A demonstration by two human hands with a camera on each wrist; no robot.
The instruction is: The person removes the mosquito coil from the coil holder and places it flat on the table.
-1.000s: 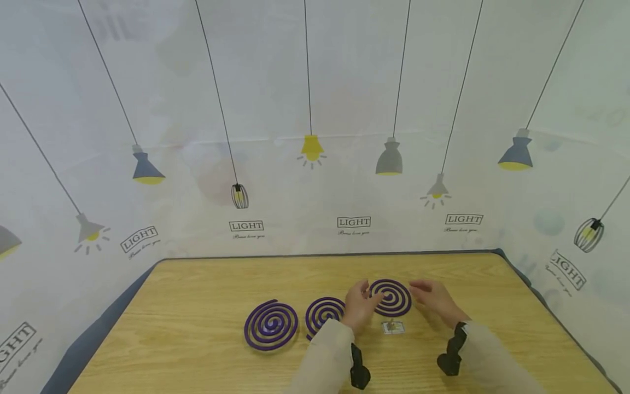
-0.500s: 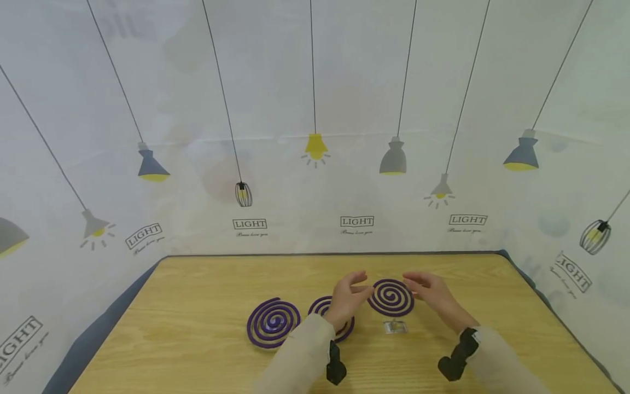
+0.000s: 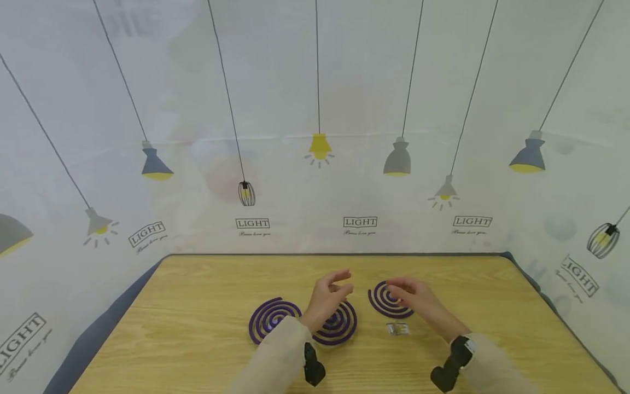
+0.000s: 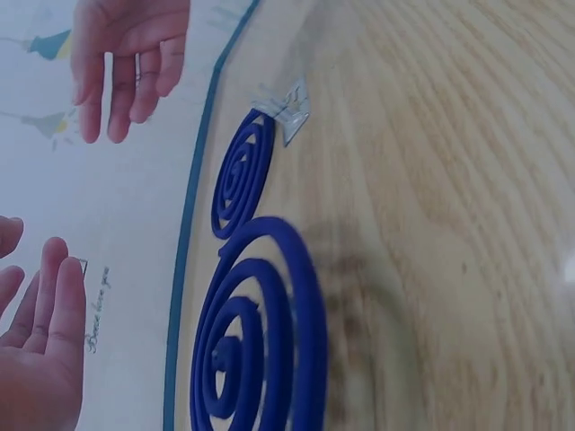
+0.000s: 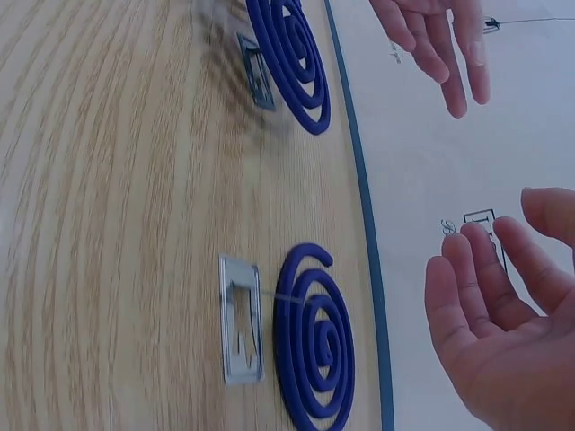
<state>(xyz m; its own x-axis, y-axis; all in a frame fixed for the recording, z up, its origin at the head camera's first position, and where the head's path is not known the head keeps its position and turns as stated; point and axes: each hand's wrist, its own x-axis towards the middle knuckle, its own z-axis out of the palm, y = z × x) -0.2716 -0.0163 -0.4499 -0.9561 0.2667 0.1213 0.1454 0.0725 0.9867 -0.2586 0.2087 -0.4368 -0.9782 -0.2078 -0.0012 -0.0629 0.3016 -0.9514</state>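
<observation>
Three purple mosquito coils lie in a row on the wooden table: a left coil (image 3: 253, 329), a middle coil (image 3: 353, 325) and a right coil (image 3: 379, 307). My left hand (image 3: 326, 298) hovers over the middle coil, covering part of it, with relaxed fingers and nothing in them. My right hand (image 3: 417, 302) hangs over the right coil, palm facing inward, fingers loosely bent and free. In front of the right coil lies a small metal coil stand (image 5: 228, 323). The right wrist view shows another metal stand (image 5: 260, 83) under a raised coil (image 5: 292, 54).
The wooden table (image 3: 206, 284) ends at a dark back edge (image 3: 275, 255) against a pale wall covering (image 3: 275, 109) printed with hanging lamps. Black cameras (image 3: 313, 364) are strapped to both wrists over light sleeves (image 3: 270, 355).
My left hand has drawn left, away from the right coil to above the middle one. My right hand has moved left over the right coil. The head view has shifted slightly.
</observation>
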